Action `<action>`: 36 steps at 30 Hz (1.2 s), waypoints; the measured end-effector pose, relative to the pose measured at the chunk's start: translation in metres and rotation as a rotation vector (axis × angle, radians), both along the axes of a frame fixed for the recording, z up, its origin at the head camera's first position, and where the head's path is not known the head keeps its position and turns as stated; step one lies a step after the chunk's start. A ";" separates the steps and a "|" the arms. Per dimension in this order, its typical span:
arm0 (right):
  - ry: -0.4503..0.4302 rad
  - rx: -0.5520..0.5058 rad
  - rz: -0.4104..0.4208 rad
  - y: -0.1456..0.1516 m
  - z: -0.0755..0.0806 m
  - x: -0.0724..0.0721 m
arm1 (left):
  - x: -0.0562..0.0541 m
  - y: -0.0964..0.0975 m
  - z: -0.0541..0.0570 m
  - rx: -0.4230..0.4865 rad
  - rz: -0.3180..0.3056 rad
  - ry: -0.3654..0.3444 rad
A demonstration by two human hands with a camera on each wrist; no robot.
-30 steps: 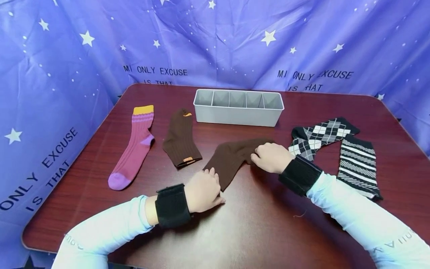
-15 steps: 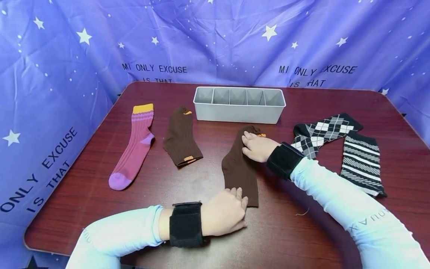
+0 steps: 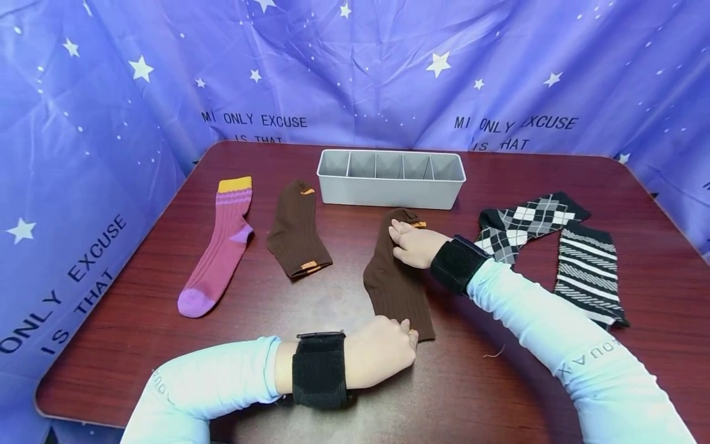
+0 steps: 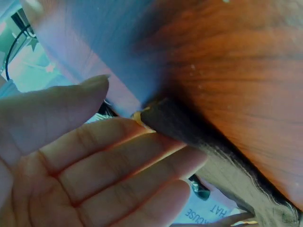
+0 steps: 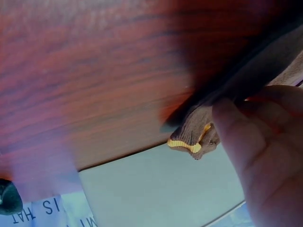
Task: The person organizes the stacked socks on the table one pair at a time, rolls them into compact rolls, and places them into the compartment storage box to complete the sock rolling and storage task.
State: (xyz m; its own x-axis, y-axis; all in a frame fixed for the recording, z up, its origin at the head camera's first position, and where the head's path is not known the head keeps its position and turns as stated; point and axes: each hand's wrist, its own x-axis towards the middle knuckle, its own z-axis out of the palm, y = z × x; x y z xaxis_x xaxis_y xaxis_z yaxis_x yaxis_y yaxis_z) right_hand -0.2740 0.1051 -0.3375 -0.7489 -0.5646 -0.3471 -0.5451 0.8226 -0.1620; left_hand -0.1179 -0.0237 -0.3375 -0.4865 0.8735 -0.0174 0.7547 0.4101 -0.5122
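Note:
A brown sock [image 3: 396, 287] lies in the middle of the table, its toe with an orange patch pointing to the back. My left hand [image 3: 383, 351] is at its cuff; in the left wrist view, the fingers of that hand [image 4: 109, 170] are extended against the sock's edge [image 4: 175, 123], thumb held apart. Near the toe, my right hand [image 3: 416, 243] rests on the sock with fingers laid over it. The right wrist view has the orange-trimmed toe [image 5: 194, 137] beside that hand [image 5: 265, 146]. A second brown sock [image 3: 296, 231] lies flat to the left.
At the back stands a grey divided box [image 3: 391, 191]. A pink sock [image 3: 222, 246] with a yellow cuff lies on the far left. On the right are an argyle sock [image 3: 527, 219] and a black-and-white striped sock [image 3: 589, 271], close together.
The brown sock has turned from lying slantwise to pointing front to back. My left hand has shifted right along with its cuff; my right hand has moved left and slightly back with the toe.

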 end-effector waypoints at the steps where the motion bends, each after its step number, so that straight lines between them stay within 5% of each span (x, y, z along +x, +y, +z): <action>1: 0.002 -0.003 -0.001 0.000 0.000 0.000 | 0.000 0.000 0.000 0.002 0.000 0.004; 4: 0.019 -0.006 0.004 0.000 0.000 0.001 | 0.000 -0.002 0.000 0.023 -0.004 0.008; 9: 0.127 -0.140 0.054 0.009 0.008 0.011 | -0.009 -0.010 0.009 0.171 -0.029 -0.141; 14: 0.285 -0.356 0.107 0.023 0.026 0.053 | -0.023 -0.031 0.023 0.377 -0.080 -0.288; 18: 0.349 -0.434 0.158 0.035 0.026 0.095 | -0.028 -0.042 0.022 0.469 -0.152 -0.371; 25: 0.250 -0.425 0.199 0.043 0.005 0.128 | -0.030 -0.040 0.007 0.333 -0.081 -0.411; 30: 0.217 -0.337 0.197 0.045 -0.002 0.129 | -0.028 -0.034 0.001 0.237 -0.034 -0.441; 36: 0.238 -0.320 0.226 0.043 0.000 0.122 | -0.027 -0.034 -0.002 0.249 -0.001 -0.396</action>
State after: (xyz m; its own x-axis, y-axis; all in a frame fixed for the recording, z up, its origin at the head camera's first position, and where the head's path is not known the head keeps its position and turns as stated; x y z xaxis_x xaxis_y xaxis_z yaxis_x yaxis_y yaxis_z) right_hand -0.1524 0.1477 -0.3375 -0.6327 -0.7735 0.0381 -0.7576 0.6080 -0.2373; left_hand -0.1451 -0.0581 -0.3393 -0.4835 0.8753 0.0084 0.8729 0.4828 -0.0706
